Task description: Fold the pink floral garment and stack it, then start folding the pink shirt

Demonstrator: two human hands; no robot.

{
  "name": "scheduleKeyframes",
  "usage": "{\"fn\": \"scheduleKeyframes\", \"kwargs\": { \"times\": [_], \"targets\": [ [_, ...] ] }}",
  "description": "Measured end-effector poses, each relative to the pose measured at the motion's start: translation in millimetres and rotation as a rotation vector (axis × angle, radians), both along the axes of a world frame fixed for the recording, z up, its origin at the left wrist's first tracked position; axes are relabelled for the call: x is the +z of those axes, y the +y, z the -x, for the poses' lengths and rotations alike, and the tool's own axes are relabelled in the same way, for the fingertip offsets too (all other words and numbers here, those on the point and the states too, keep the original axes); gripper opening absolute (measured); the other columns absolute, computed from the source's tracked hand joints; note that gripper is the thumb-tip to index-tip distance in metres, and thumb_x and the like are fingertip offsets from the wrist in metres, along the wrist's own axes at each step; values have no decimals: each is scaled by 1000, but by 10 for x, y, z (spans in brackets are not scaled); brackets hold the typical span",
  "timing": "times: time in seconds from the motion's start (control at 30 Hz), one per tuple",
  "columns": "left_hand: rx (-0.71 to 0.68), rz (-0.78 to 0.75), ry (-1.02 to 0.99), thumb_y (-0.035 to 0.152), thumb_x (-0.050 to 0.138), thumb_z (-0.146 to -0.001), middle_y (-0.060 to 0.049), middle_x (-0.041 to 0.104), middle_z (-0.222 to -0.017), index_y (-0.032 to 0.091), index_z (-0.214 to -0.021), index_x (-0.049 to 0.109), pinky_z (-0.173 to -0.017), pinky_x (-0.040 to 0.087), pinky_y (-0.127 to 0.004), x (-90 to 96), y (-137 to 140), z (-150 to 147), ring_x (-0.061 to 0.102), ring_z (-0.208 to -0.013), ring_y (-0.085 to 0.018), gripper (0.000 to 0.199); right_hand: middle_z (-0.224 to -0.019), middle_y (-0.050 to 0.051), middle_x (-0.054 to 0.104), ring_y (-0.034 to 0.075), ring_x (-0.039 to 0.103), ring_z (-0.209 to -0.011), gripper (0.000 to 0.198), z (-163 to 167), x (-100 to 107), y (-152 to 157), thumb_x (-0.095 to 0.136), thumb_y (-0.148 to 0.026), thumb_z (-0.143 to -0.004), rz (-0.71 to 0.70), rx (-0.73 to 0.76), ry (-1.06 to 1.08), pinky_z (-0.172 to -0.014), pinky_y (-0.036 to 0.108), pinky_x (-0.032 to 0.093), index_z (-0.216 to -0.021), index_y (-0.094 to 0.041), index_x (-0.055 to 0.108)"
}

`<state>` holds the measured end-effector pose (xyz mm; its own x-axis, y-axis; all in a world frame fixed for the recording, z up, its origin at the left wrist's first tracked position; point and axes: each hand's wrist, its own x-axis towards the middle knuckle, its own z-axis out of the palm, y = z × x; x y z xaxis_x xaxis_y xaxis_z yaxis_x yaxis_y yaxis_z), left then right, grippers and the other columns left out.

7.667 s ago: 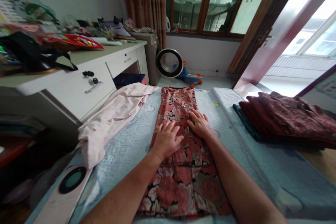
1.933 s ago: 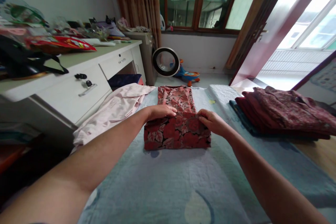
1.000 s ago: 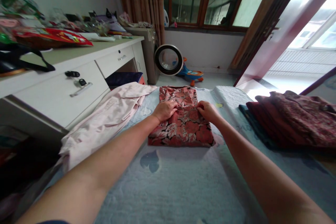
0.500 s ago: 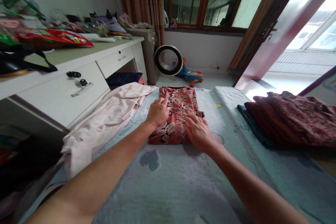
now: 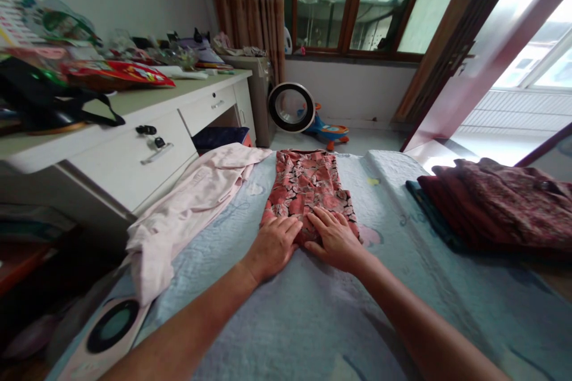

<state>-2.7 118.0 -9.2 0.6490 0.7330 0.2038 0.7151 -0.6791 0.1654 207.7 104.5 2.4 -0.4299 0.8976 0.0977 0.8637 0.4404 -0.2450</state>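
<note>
A folded garment with a red, black and pale leaf print (image 5: 308, 175) lies lengthwise on a bed with a light blue patterned sheet (image 5: 286, 327). At its near edge, my left hand (image 5: 274, 247) rests on the left corner, fingers laid over the cloth. Beside it, my right hand (image 5: 333, 238) is pressed on the same edge with fingers spread and the thumb apart. The cloth under both palms is hidden. To the left, a pale pink garment (image 5: 196, 202) lies loosely along the bed's edge.
A stack of folded dark red and patterned clothes (image 5: 496, 202) sits at right. Along the left stands a white desk (image 5: 129, 149) with cluttered top. Beyond the bed are a front-loading washer's open round door (image 5: 292, 108), a blue and orange ride-on toy (image 5: 328, 130) and an open door (image 5: 469, 65).
Both hands have slid toward me, from the middle of the printed garment to its near edge, and come closer together. The view has shifted slightly.
</note>
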Motion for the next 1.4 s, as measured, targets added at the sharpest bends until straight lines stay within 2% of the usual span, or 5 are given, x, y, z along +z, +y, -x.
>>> {"fn": "scheduleKeyframes", "kwargs": {
  "times": [0.3, 0.53, 0.83, 1.03, 1.4],
  "targets": [
    [29, -33, -14, 31, 60, -90, -14, 52, -148, 18, -147, 44, -116, 32, -49, -68, -25, 40, 47, -137, -29, 61, -157, 17, 38, 32, 33, -145, 73, -70, -1, -46, 64, -34, -81, -6, 0, 13, -118, 53, 21, -150, -19, 43],
    [-11, -99, 9, 48, 44, -99, -12, 40, -158, 21, -152, 39, -122, 20, -53, -4, 37, -58, 30, -149, -28, 60, -157, 13, 40, 28, 35, -145, 55, -173, 40, 60, 45, -43, -99, -30, -77, 60, -118, 50, 26, -150, -23, 44],
    [46, -29, 59, 62, 44, -95, -13, 33, -161, 19, -155, 33, -119, 29, -47, -345, 2, -229, 34, -147, -28, 75, -163, 11, 29, 27, 24, -151, 55, -123, -287, 201, 31, -39, -104, 58, -57, -73, -120, 54, 19, -156, -20, 35],
    [31, 79, 22, 56, 40, -98, -14, 41, -157, 20, -151, 40, -118, 30, -51, -132, 115, -212, 38, -145, -28, 64, -153, 11, 47, 24, 40, -142, 50, -188, -152, 361, 36, -42, -103, 79, 14, 23, -116, 45, 30, -145, -19, 50],
    [663, 144, -114, 32, 53, -93, -17, 65, -116, 16, -134, 52, -91, 51, -39, 54, 812, 27, 65, -106, -29, 44, -129, 13, 63, 25, 56, -120, 35, -163, -106, 982, 50, -24, -94, -111, -302, 75, -103, 34, 40, -126, -17, 62]
  ]
}}
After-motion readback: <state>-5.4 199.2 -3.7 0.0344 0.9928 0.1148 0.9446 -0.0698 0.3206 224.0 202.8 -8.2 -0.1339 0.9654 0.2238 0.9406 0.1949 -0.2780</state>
